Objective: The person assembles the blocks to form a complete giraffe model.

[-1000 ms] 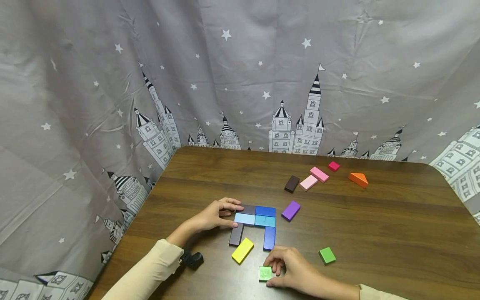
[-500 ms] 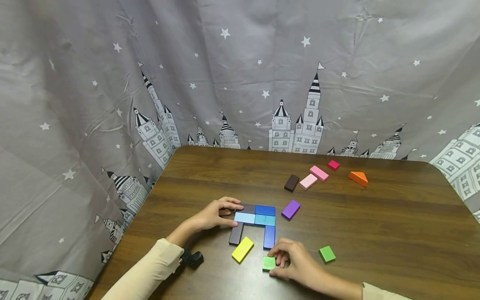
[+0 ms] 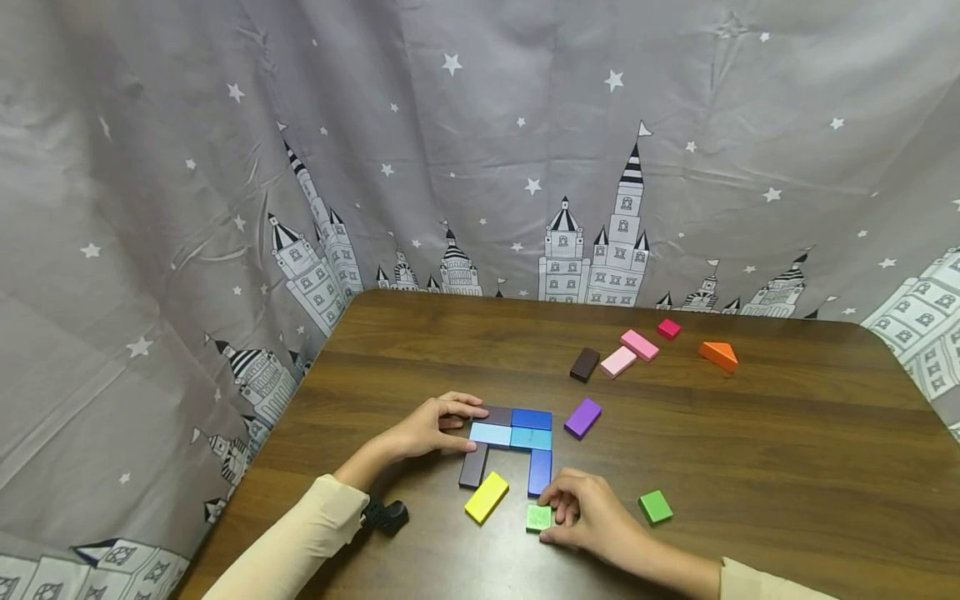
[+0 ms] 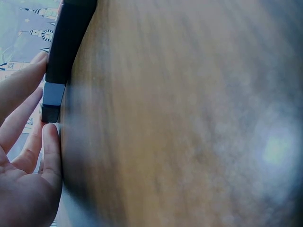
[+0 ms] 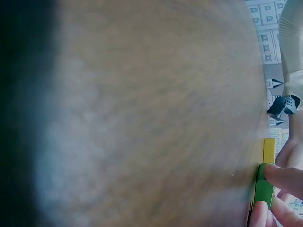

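In the head view my right hand pinches a small light green square block between thumb and fingers, just in front of an upright blue block. The green block also shows at the right wrist view's edge. My left hand rests beside the flat block arrangement, fingers extended over the back dark block and thumb by the front-left dark block. Between them lies a light blue block, joined to a turquoise block with a blue block behind it.
A yellow block lies in front of the arrangement. To the right are a purple block and a green square block. Farther back lie a dark block, pink blocks, a red block and an orange triangle.
My right hand has slid the light green block away from me and slightly right, up to the near end of the upright blue block. The left hand stays where it was.
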`<state>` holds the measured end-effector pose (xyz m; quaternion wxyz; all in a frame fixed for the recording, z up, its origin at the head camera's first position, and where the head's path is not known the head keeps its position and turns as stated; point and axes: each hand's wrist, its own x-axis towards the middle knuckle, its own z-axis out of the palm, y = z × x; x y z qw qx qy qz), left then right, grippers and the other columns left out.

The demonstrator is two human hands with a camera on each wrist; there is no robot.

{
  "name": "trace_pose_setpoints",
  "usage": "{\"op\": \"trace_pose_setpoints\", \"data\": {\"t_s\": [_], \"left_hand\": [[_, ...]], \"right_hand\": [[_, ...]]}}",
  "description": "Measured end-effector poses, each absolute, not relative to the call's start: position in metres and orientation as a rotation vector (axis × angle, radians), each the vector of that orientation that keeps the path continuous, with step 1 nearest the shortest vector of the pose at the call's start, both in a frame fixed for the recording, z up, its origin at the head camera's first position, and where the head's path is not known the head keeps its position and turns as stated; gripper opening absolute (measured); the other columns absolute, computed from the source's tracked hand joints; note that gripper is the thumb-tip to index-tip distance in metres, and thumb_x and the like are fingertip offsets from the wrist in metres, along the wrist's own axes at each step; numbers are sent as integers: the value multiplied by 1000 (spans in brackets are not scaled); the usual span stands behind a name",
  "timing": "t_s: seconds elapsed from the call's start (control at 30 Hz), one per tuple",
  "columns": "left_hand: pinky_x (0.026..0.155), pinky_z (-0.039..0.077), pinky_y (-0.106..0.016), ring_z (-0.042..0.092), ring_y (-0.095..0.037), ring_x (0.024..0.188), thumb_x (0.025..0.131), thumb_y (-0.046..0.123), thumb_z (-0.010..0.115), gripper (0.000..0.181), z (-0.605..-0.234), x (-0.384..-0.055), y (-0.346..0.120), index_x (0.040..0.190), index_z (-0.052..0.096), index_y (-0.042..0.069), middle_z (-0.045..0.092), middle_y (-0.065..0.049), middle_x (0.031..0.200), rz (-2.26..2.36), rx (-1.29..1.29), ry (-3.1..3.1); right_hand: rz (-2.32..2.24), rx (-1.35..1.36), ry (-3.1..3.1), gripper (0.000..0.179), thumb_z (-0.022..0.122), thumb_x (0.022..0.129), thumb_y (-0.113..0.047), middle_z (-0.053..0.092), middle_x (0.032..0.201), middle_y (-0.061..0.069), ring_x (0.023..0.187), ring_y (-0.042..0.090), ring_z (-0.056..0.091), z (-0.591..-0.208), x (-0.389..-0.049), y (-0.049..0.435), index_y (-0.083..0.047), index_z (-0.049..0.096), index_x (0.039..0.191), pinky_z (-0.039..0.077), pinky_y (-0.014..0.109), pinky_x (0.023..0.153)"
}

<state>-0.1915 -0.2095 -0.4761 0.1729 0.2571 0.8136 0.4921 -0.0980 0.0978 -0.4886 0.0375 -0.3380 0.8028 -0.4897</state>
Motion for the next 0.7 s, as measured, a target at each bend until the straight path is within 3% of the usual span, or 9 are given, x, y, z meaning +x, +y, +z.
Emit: {"op": "trace_pose_setpoints", "data": {"t_s": [0.7], "left_hand": [[105,44,-43,44,-37,132,86,5,78,47,-476,-192,-210,130,63,-3,47,-21,143,1405,735,2297]], "right_hand": [[-1544,-950,2485,35,92,64,1,58,79,-1,62,6,57,-486,-100,94,-6,66,86,51,20,53]]}}
